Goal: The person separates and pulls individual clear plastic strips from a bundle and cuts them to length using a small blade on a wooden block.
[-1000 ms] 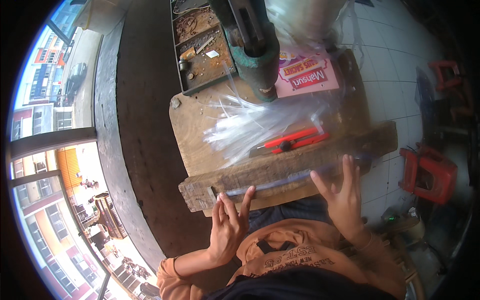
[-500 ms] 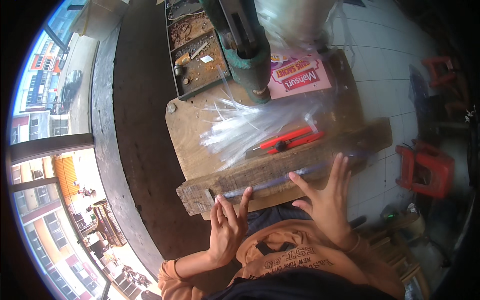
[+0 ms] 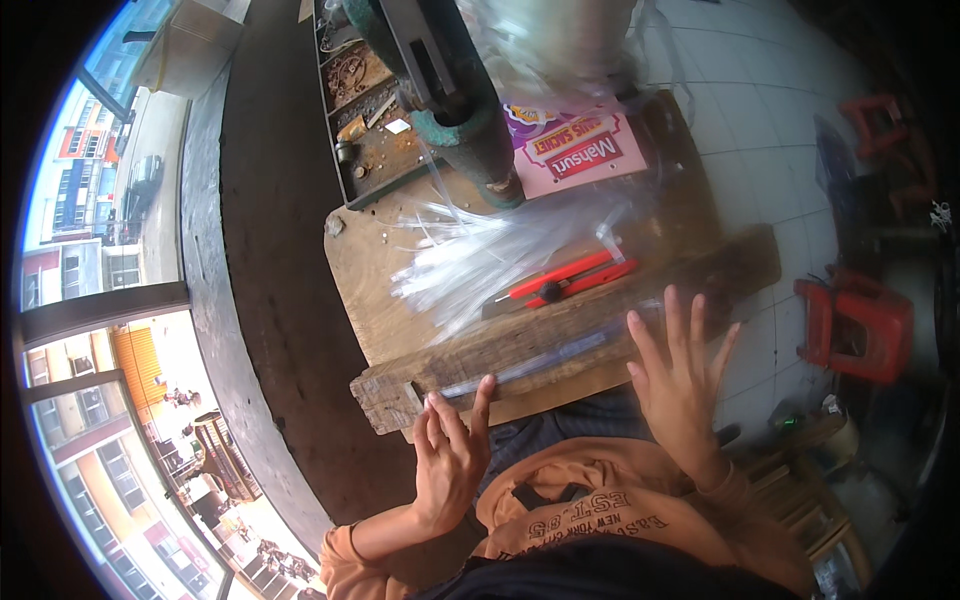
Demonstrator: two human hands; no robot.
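A narrow clear plastic strip [image 3: 540,362] lies lengthwise on a rough wooden beam [image 3: 400,385]. My left hand [image 3: 448,460] rests its fingertips at the strip's left end, beside a small metal piece [image 3: 413,393] set on the beam. Its fingers are stretched and partly apart, pressing rather than gripping. My right hand [image 3: 680,385] is raised over the beam's right part, fingers spread wide, with nothing in it. Just behind the beam lies a red box cutter [image 3: 575,278] with a black knob, its blade pointing left. A loose heap of clear plastic strips [image 3: 480,255] spreads behind the cutter.
The worn wooden board [image 3: 350,290] carries a green metal press [image 3: 465,130] at the back. Left of it sits a divided tray [image 3: 370,170] with small scraps. A pink printed sheet [image 3: 580,150] lies right of the press, and a red plastic stool [image 3: 855,325] stands on the tiled floor.
My right hand has lifted off the strip and moved slightly right, its fingers spreading wider. My left hand stays at the strip's left end. The view has shifted a little.
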